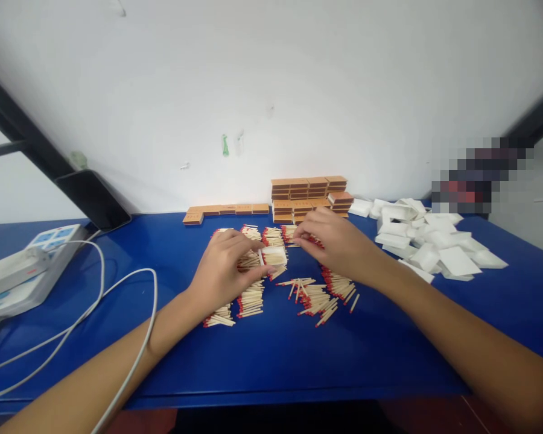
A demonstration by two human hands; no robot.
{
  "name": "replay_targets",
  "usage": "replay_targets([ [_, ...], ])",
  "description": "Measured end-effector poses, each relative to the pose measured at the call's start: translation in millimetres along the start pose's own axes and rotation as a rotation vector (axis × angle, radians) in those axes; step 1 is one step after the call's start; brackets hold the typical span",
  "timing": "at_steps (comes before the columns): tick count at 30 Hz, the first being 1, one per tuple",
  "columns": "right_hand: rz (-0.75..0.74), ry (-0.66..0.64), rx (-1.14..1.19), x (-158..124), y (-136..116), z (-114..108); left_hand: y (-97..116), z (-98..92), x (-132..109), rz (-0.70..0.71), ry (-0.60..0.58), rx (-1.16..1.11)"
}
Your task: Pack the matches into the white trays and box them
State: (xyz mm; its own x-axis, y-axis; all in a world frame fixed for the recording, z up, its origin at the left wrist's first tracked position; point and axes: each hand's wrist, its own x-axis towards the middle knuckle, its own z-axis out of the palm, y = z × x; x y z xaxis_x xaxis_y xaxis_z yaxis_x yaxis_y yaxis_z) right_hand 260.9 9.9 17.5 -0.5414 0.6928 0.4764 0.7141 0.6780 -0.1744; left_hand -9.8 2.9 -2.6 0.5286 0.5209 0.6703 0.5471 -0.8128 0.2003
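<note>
My left hand [226, 262] grips a small white matchbox tray [274, 255] between thumb and fingers, with some matches lying in it. To its right, my right hand [330, 241] has its fingers pinched together over the match piles; what they hold, if anything, is too small to make out. Red-tipped matches [251, 298] lie in rows under and around both hands. A looser heap of matches [314, 298] spreads in front of my right hand.
Orange matchboxes [310, 190] are stacked against the wall, with a low row of matchboxes [226, 210] to their left. White empty trays [428, 235] pile up at the right. A white cable [154, 295] crosses my left forearm; a dark phone-like slab [93, 199] leans at the left.
</note>
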Motion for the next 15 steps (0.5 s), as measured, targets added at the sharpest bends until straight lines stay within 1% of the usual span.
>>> replay_targets([
  [3,0.052,-0.107,-0.04,0.1,23.3,6.5,-3.8,-0.4,-1.4,-0.023,-0.009,0.019],
  [6,0.083,-0.197,-0.029,-0.6,34.6,15.3,-4.1,-0.7,-1.4,-0.028,-0.005,0.018],
  [11,0.09,-0.219,-0.035,-2.5,36.7,22.9,-1.7,-1.6,-0.1,-0.033,-0.007,0.01],
  [15,0.049,-0.223,-0.041,-3.4,35.9,19.5,-2.1,-1.6,-0.3,-0.041,-0.025,0.01],
])
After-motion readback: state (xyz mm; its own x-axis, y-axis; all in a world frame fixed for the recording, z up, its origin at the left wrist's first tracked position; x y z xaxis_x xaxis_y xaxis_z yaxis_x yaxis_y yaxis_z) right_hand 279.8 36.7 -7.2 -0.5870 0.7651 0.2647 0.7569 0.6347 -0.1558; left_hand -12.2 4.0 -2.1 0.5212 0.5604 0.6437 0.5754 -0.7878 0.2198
